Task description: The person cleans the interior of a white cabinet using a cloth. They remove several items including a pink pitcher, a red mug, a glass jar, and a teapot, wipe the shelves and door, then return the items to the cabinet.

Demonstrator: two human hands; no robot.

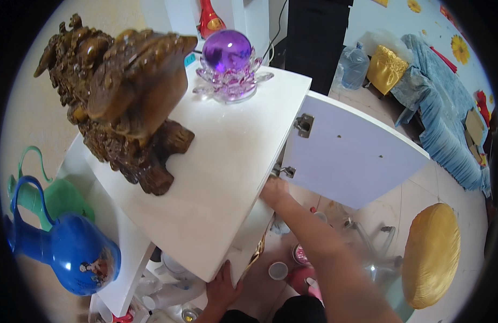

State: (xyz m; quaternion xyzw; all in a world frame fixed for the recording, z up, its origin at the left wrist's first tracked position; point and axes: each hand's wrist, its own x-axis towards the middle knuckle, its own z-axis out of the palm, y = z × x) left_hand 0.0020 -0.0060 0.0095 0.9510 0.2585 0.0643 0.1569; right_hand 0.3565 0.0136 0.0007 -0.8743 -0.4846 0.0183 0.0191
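My left hand (222, 288) rests against the near lower corner of a white cabinet (216, 210), its fingers apart and touching the panel. My right hand (275, 191) reaches in behind the cabinet's front edge, close to the lower metal hinge (287, 171). Its fingers are hidden there, so anything in them cannot be seen. Beside it the cabinet door (346, 149) stands swung out, with an upper hinge (304, 125). On the cabinet top sit a brown carved toad-like figurine (131, 93) and a purple crystal ball (227, 50) on a glass lotus stand (232, 87).
Blue (81, 250) and green (65, 200) jugs stand on a lower shelf at left. Bottles (172, 296) crowd beneath it. A cup (278, 271) and a red object (300, 278) are on the floor. At right are a gold cushion (432, 256) and a blue-covered sofa (442, 109).
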